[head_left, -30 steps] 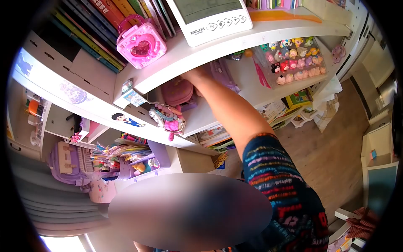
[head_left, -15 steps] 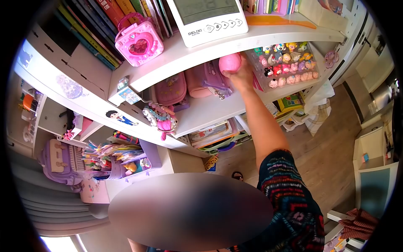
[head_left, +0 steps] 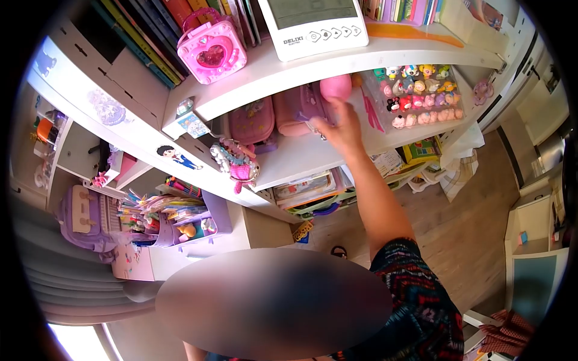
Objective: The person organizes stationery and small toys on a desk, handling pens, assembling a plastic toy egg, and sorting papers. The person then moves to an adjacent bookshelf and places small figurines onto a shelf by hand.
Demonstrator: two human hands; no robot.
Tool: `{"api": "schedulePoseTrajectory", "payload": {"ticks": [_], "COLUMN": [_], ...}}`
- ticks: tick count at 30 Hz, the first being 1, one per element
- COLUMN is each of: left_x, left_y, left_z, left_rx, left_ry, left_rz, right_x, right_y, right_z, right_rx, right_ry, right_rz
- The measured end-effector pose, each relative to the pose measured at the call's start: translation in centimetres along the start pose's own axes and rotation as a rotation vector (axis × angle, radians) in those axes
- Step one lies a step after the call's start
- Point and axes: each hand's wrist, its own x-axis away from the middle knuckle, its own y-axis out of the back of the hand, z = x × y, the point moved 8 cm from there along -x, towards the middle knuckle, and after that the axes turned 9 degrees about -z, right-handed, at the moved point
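Observation:
My right hand (head_left: 342, 129) is just below a round pink ball (head_left: 336, 88) on the middle shelf. Its thumb points left and its fingers are apart, with nothing in them; the fingertips are close to the ball's lower edge, and I cannot tell if they touch it. Left of the hand lie a purple pouch (head_left: 309, 99) with a metal charm and a pink pencil case (head_left: 251, 120). To the right are pink strips (head_left: 371, 111) and a clear tray of small figurines (head_left: 402, 90). My left hand is out of view.
A white digital clock (head_left: 319, 36) and a pink heart toy box (head_left: 212, 54) stand on the upper shelf. Beaded trinkets (head_left: 236, 162) hang from the shelf's left side. A purple pen organizer (head_left: 214, 224) is on the desk at lower left.
My right hand has let go of the pink ball and drawn back below it, with the thumb spread. The ball rests on the shelf. The camera view has shifted slightly.

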Motion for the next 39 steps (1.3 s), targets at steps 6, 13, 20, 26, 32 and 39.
{"api": "schedulePoseTrajectory", "payload": {"ticks": [6, 13, 20, 26, 32, 39], "left_x": [-0.4, 0.0, -0.3, 0.0, -0.4, -3.0], "left_y": [-0.5, -0.6, -1.2, -1.7, -2.3, -3.5], "left_z": [0.4, 1.2, -0.1, -1.1, -2.4, -4.8], "left_rx": [0.030, -0.045, -0.046, -0.040, -0.023, 0.130], "left_ry": [0.014, -0.016, 0.032, -0.052, -0.115, -0.275], "left_rz": [0.026, 0.086, 0.105, 0.086, 0.080, -0.015], "right_x": [0.5, -1.5, -1.0, 1.6, 2.4, 4.6], "right_y": [-2.2, -1.6, -3.1, -8.5, -9.2, -0.3], "right_z": [0.8, 1.2, 10.1, 12.3, 12.2, 15.0], "right_rx": [0.227, -0.117, 0.061, 0.266, 0.396, -0.415], "right_ry": [0.144, -0.111, 0.397, 0.419, 0.590, 0.229], "right_rz": [0.054, -0.110, -0.105, 0.283, 0.142, 0.328]}}
